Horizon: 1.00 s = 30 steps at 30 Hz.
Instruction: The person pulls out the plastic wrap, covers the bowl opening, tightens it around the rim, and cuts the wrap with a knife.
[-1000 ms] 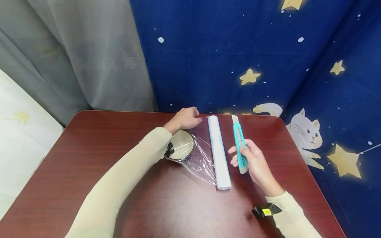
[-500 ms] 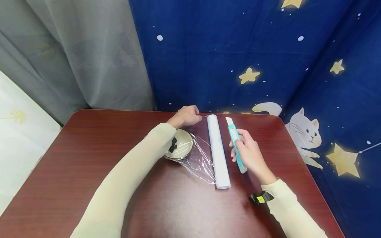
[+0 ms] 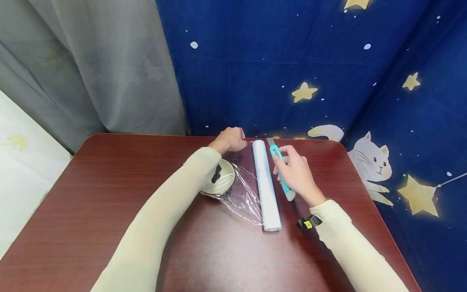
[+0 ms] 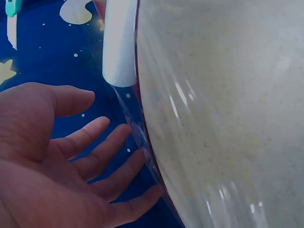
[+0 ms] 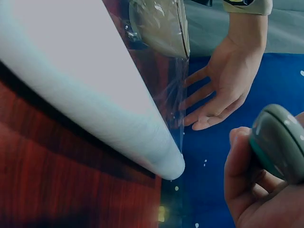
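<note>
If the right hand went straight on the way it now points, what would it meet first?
Probably the far end of the white roll, just beyond the right hand and its cutter; the head view leaves height unclear, so it might pass above.

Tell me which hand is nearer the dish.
Left. The left hand is just beyond the dish; the right hand is off to its right, past the white roll.
</note>
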{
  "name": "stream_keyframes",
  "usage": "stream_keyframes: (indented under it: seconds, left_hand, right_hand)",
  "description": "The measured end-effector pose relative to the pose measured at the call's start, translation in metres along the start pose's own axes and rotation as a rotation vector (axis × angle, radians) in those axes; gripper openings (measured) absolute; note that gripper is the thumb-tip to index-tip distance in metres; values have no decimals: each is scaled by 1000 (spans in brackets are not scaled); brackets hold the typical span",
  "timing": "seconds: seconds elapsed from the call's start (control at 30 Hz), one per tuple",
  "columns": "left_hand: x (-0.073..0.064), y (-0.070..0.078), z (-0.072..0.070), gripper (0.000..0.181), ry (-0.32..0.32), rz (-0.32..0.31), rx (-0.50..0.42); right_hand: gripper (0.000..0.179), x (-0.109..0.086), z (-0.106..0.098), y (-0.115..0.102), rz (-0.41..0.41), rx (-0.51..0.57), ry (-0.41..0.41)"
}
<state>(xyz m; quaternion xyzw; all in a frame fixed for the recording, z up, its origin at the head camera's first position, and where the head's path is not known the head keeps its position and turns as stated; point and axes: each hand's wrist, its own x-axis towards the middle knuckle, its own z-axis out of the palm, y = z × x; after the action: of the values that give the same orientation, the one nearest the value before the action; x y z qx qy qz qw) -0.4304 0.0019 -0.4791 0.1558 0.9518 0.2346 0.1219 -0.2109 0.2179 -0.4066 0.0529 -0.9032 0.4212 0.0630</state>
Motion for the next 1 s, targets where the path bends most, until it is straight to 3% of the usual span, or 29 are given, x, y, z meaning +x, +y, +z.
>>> stream_keyframes:
  seconds: [0.4,0.6,0.77,1.0]
  left_hand:
    - [4,5,-3,27,-19,-49,36]
    - [5,11,-7,24,-31,-85,15]
    - [6,16,-7,28,-86,-115,30]
    - [12,21,-3,23,-105,-106,40]
  right_hand:
    - [32,36,31,-11,105,-98,-24]
    - [32,53,47,-15,161,-51,-43]
    - [34,59,57,-14,196,-24,-76]
    - [35,62,61,-10,196,-87,-86]
